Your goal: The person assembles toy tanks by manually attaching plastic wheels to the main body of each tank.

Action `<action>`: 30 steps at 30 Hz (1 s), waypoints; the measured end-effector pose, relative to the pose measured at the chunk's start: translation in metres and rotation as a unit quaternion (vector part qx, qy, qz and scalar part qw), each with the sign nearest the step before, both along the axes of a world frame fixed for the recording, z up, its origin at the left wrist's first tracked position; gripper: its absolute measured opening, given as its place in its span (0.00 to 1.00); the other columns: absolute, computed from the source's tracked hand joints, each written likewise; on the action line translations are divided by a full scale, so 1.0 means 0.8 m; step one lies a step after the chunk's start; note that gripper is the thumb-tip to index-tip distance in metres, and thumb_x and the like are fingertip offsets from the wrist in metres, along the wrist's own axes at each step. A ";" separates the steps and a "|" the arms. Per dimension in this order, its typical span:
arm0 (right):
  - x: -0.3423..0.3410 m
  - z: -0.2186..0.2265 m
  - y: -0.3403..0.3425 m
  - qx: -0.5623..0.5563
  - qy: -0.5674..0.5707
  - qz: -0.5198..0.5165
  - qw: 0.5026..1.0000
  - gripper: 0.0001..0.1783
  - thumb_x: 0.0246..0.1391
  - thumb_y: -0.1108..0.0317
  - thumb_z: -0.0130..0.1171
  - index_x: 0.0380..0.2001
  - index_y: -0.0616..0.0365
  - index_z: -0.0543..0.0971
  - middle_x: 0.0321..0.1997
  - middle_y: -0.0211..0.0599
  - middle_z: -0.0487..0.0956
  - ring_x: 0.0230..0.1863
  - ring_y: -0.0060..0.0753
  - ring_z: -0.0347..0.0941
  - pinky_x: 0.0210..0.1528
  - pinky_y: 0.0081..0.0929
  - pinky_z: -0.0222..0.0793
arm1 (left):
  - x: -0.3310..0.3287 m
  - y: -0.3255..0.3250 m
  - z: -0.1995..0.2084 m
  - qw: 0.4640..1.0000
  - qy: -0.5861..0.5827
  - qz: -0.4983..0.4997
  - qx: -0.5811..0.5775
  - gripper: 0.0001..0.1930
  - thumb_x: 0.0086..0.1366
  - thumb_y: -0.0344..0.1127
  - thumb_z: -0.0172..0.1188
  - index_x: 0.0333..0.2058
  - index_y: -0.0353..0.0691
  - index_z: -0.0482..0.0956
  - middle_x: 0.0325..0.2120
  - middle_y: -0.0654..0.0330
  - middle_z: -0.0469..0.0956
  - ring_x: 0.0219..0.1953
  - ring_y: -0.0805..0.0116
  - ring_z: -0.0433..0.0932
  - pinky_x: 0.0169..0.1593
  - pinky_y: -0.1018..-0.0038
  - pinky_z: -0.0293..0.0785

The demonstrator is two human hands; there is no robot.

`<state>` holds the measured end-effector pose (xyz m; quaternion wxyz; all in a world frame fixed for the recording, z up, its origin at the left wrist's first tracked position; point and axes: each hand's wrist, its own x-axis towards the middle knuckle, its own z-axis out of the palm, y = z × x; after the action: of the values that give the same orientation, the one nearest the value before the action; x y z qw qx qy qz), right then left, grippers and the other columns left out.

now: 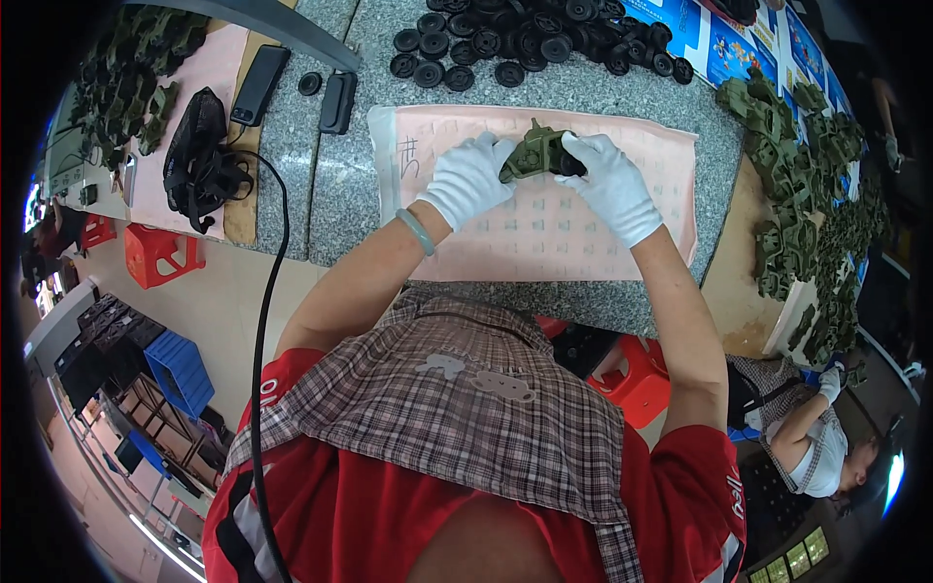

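Note:
Above the pink sheet (pixel 544 255), both white-gloved hands meet at a dark green plastic toy vehicle part (pixel 535 154). My left hand (pixel 470 181) grips its left end between thumb and fingers. At the other end, my right hand (pixel 614 187) is closed round a black wheel-like piece (pixel 571 163), pressed against the green part's right side. The fingers partly hide both pieces, so whether the wheel is seated on the part cannot be made out.
Loose black wheels (pixel 530 41) are heaped at the table's far edge. Green parts (pixel 812 185) pile up at the right, more (pixel 146 58) at the far left. A phone (pixel 259 85), a small black case (pixel 337 103) and a black cable (pixel 277 253) lie left. A co-worker (pixel 812 437) sits right.

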<state>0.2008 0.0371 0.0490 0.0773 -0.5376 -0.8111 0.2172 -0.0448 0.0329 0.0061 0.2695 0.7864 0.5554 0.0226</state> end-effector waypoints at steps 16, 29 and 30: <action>-0.050 -0.002 0.038 0.051 0.178 -0.270 0.945 0.19 0.61 0.60 0.66 0.52 0.57 0.82 0.51 0.47 0.81 0.53 0.49 0.79 0.53 0.45 0.78 | -0.008 0.007 -0.002 1.000 -0.007 -0.007 0.011 0.28 0.56 0.48 0.70 0.54 0.46 0.78 0.44 0.50 0.79 0.44 0.47 0.83 0.45 0.56 0.82; -0.055 -0.120 0.050 0.087 -0.051 -0.313 0.944 0.20 0.56 0.71 0.55 0.53 0.51 0.82 0.48 0.41 0.83 0.48 0.48 0.81 0.51 0.43 0.75 | 0.002 -0.002 -0.015 0.996 -0.069 -0.014 0.063 0.28 0.54 0.44 0.71 0.54 0.47 0.76 0.43 0.54 0.76 0.42 0.52 0.82 0.42 0.57 0.82; -0.045 -0.143 0.045 0.090 -0.033 -0.401 0.911 0.20 0.57 0.72 0.55 0.52 0.51 0.82 0.48 0.41 0.83 0.49 0.48 0.81 0.51 0.43 0.75 | 0.004 0.001 -0.015 0.995 -0.072 -0.024 0.061 0.28 0.54 0.44 0.71 0.54 0.47 0.76 0.43 0.54 0.76 0.42 0.52 0.82 0.42 0.57 0.82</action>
<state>0.1648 0.0734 -0.0657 0.1790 -0.8152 -0.5455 0.0765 -0.0419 0.0339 -0.0057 0.2607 0.8110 0.5128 0.1067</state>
